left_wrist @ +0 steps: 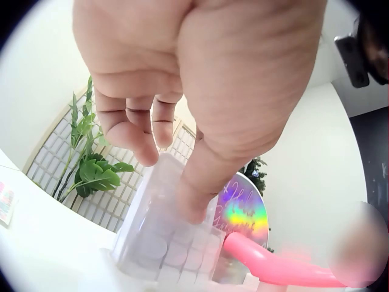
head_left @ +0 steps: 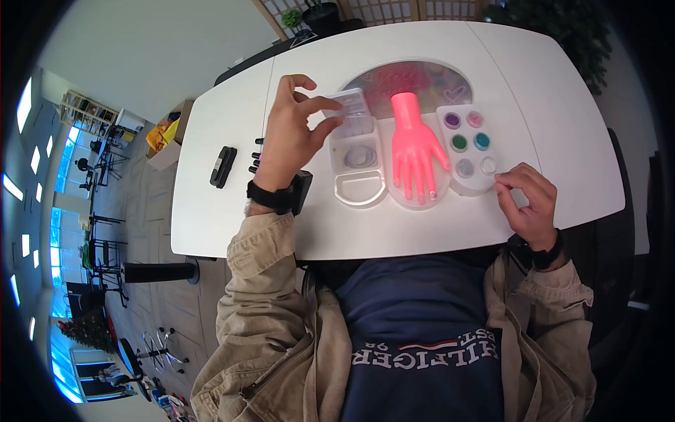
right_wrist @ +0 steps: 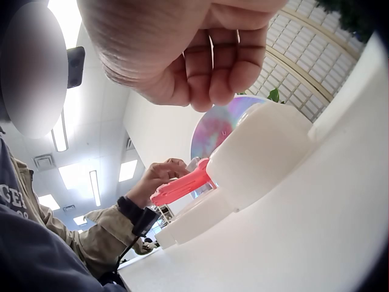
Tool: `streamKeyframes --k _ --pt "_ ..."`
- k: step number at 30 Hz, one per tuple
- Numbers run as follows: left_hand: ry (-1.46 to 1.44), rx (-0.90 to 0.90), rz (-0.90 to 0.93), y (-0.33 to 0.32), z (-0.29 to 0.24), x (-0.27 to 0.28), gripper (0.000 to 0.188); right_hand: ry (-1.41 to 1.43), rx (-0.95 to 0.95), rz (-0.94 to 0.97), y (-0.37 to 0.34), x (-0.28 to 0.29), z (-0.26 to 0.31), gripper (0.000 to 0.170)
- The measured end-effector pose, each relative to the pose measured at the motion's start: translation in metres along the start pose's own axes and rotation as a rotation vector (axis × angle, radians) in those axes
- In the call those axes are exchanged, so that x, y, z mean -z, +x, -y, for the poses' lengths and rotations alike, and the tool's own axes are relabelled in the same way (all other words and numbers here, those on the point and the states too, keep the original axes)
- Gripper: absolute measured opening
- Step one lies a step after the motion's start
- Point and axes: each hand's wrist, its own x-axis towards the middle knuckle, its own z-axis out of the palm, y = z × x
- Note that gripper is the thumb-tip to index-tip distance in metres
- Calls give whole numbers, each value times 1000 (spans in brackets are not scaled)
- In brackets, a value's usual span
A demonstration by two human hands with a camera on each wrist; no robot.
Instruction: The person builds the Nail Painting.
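Note:
My left hand [head_left: 292, 130] pinches the raised clear lid [head_left: 351, 105] of a white case [head_left: 360, 204] between thumb and fingers. In the left wrist view the thumb lies against the clear plastic [left_wrist: 164, 243]. A coiled clear item [head_left: 360, 156] sits in the case. Beside it a pink model hand [head_left: 415, 148] lies palm down, fingers toward me. My right hand [head_left: 531, 204] hovers with loosely bent fingers by the near right end of the white pot holder [head_left: 474, 186]; nothing shows in it. Its pots are purple [head_left: 452, 120], pink, green, teal, silver and white.
An iridescent half-round panel [head_left: 373, 81] stands behind the pink hand. A black object [head_left: 223, 167] and several small dark items [head_left: 256, 156] lie on the white table [head_left: 211, 218] at left. Plants and a lattice screen stand beyond the far edge.

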Motion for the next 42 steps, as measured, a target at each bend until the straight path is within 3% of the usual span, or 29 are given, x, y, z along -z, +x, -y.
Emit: streamKeyframes --k 10,15,19,24,27,30,33,36,42 --pt "33 282 -98 -3 52 14 22 -6 4 -2 -1 -1 -1 17" --pt "181 385 68 -16 95 -3 29 -9 2 3 -1 -1 -2 17" --pt "305 355 107 -28 123 -21 29 -11 0 6 -1 -1 -1 18" --pt "363 351 181 -35 129 -34 20 -4 0 10 0 -1 0 18" --pt "254 358 253 -29 115 -23 18 -3 -2 11 0 -1 0 18" --pt "220 362 359 -31 122 -25 29 0 -1 8 -1 -1 -1 18" --pt "225 461 435 -22 91 -11 59 1 1 7 -1 -1 -1 18" --pt "59 468 537 -24 102 -15 85 0 -3 8 -2 -1 -1 19" --pt "-61 409 626 -23 83 -12 93 -11 -2 7 -1 -1 0 19"
